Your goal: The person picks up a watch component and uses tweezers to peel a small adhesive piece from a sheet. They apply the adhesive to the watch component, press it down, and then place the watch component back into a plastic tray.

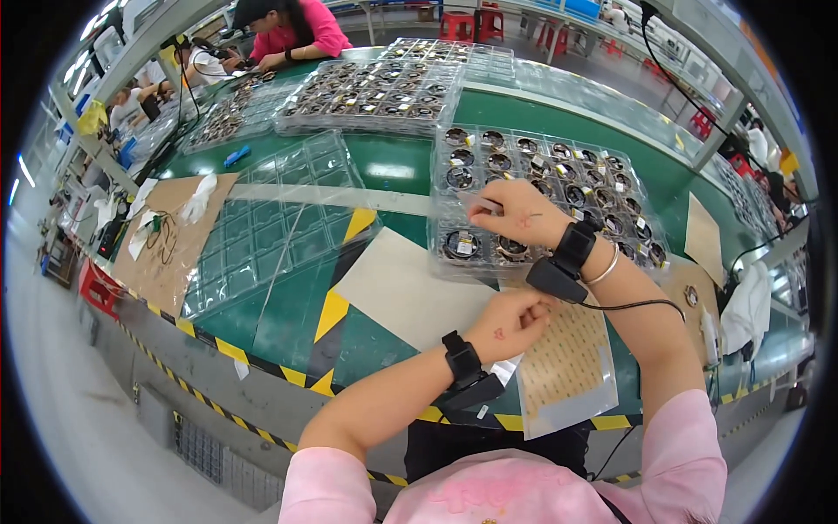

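My right hand (522,215) reaches over a clear plastic tray (445,266) whose pockets hold round dark parts with metallic rims and small pale labels. Its fingers are pinched together beside a small pale piece, too indistinct to name. Closer to me, my left hand (509,327) is closed, fingertips curled at the upper end of a tan sheet (567,367) with rows of small markings and a translucent margin. Whatever the left fingers hold is hidden. Under that hand lies a blank beige sheet (410,288). Both wrists wear black strapped devices.
An unfilled clear tray (288,210) covers the left of the green table (393,166). Stacked filled trays (367,92) stand beyond it, near a person in pink (301,35). Brown cardboard (175,227) lies far left; a white cloth (746,314) sits right. A cable runs from my right wrist.
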`<state>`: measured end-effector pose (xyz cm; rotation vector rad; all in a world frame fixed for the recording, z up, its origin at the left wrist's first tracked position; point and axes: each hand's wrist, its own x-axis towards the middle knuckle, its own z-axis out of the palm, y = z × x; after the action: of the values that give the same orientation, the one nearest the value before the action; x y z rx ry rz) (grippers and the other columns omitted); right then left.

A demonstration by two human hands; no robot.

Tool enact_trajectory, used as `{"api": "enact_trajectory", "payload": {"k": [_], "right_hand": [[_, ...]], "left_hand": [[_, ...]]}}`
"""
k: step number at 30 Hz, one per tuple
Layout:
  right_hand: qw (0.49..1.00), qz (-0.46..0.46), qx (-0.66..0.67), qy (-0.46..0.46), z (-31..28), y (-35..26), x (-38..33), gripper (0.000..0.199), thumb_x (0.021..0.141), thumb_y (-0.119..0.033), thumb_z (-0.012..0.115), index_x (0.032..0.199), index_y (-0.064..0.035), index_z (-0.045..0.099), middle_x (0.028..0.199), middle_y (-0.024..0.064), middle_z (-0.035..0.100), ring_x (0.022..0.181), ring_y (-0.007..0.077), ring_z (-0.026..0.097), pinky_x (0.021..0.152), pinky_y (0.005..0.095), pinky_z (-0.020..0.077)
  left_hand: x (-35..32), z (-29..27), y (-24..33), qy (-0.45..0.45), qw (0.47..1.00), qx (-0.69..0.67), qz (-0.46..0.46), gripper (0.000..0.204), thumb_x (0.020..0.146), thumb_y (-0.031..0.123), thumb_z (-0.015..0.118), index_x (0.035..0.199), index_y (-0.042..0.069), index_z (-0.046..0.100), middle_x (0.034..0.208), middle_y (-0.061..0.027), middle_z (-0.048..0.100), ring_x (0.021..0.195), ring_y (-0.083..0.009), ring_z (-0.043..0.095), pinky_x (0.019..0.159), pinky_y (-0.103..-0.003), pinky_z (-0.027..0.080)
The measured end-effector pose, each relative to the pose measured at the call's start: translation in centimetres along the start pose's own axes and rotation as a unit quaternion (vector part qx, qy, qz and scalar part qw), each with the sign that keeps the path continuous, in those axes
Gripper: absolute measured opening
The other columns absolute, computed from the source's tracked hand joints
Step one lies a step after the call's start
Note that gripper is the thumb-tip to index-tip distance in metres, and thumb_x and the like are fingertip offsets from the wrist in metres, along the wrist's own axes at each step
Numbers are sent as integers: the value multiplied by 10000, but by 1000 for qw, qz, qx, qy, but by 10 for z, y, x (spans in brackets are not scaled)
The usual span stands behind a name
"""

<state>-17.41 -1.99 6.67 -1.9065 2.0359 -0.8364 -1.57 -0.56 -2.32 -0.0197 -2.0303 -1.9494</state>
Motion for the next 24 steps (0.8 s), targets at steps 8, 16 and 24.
{"api": "enact_trajectory", "payload": {"k": [8, 16, 24], "right_hand": [[991, -47, -122, -26, 11, -1, -12, 251, 743, -285, 687, 771, -36, 658, 710, 153, 646, 680, 328, 638, 637, 391, 505], [998, 8, -41, -39, 5, -3, -7, 238, 727, -283, 690, 777, -54, 651, 686, 113, 653, 678, 305, 643, 625, 372, 506], [995, 5, -72, -72, 7, -7, 2, 227, 737, -281, 673, 787, -60, 667, 702, 145, 651, 674, 319, 642, 640, 386, 510]], "left_hand": [[-3, -3, 8, -33, 997, 71, -25, 211, 829, 15, 611, 1036, -15, 636, 712, -7, 604, 608, -38, 537, 556, -203, 445], [-2, 0, 5, -16, 999, 35, -7, 208, 798, 35, 594, 997, -3, 639, 674, -42, 610, 552, -87, 546, 536, -250, 450], [0, -2, 5, -38, 997, 60, -16, 234, 824, 17, 593, 1053, 7, 643, 709, -2, 613, 600, -33, 534, 564, -199, 447]]}}
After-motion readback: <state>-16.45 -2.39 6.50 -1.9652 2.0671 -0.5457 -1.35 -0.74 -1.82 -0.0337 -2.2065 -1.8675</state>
